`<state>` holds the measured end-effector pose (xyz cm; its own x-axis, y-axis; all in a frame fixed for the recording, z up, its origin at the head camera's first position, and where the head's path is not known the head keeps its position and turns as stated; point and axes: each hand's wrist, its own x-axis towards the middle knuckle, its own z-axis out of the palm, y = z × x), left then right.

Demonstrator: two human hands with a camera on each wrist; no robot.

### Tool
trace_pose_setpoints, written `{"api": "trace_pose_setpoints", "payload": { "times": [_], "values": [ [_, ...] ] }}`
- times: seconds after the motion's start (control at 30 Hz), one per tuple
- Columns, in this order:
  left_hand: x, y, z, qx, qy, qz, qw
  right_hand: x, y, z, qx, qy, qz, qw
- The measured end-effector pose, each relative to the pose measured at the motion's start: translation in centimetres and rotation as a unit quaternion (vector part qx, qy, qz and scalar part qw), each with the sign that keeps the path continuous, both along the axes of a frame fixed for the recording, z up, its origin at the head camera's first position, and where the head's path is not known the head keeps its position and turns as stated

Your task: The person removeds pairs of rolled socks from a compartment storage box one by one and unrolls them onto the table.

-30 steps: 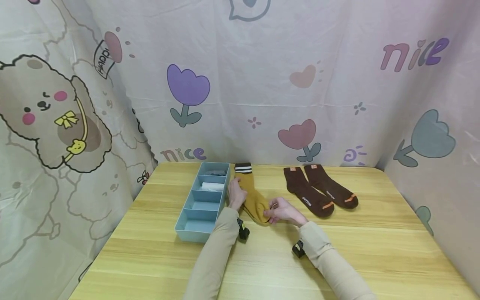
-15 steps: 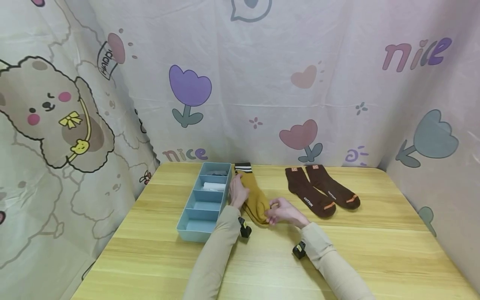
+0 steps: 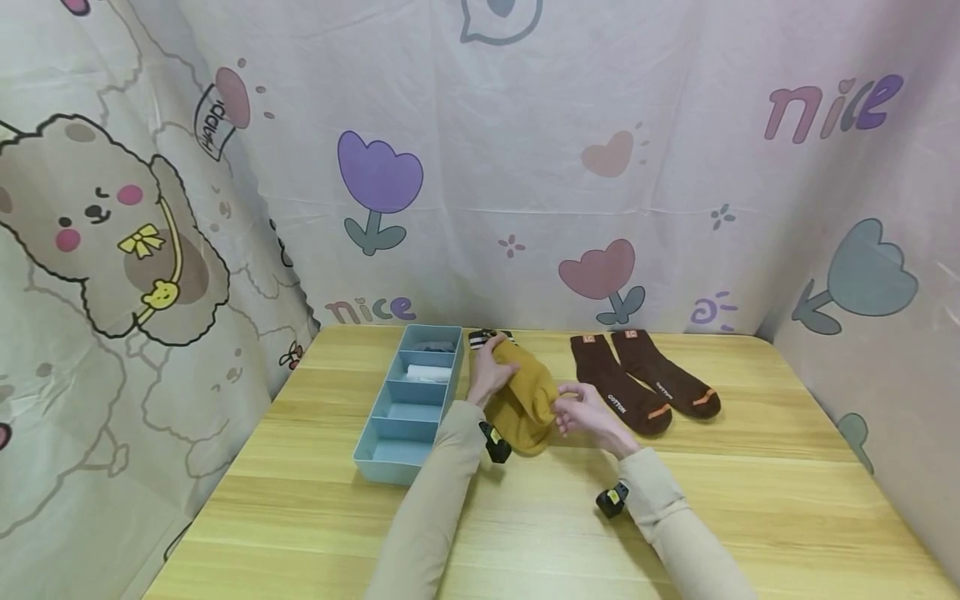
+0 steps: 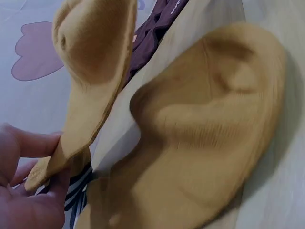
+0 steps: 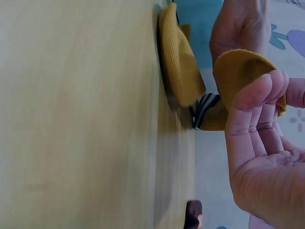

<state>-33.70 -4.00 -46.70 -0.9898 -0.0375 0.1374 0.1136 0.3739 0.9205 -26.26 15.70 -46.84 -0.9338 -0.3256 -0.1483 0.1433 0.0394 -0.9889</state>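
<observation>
Two mustard socks with dark, white-striped cuffs are next to the box, one lifted off the other. My left hand (image 3: 491, 372) pinches the raised sock (image 3: 534, 379) between thumb and fingers along its leg, as the left wrist view shows. At the toe end, my right hand (image 3: 588, 414) pinches the same sock, its fingertips curled on the fabric (image 5: 233, 71). The other mustard sock (image 4: 214, 124) lies below on the table, partly covered in the head view. Striped cuffs (image 3: 480, 340) show behind the left hand.
A blue-grey box (image 3: 375, 475) with several compartments stands left of the socks. A rolled white item (image 3: 427, 373) and a grey item (image 3: 433, 346) sit in its far compartments. Two brown socks (image 3: 618, 392) lie at the right on the wooden table (image 3: 555, 533). A printed curtain hangs behind.
The upper mustard sock has come up off the lower one and shifted right. Both hands have moved slightly right with it, the left also farther back. The brown socks and box stay put.
</observation>
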Motion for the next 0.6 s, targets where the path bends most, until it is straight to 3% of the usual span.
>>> {"api": "trace_pose_setpoints", "payload": {
  "times": [0.23,0.6],
  "values": [
    [0.1,2.1,-0.6,0.009,-0.026,-0.037,0.9989,0.6,2.2,0.0,0.012,-0.003,-0.009,1.000],
    [0.2,4.1,-1.4,0.012,-0.092,-0.067,0.9934,1.0,4.0,-0.4,0.061,0.007,-0.029,0.998]
  ]
}}
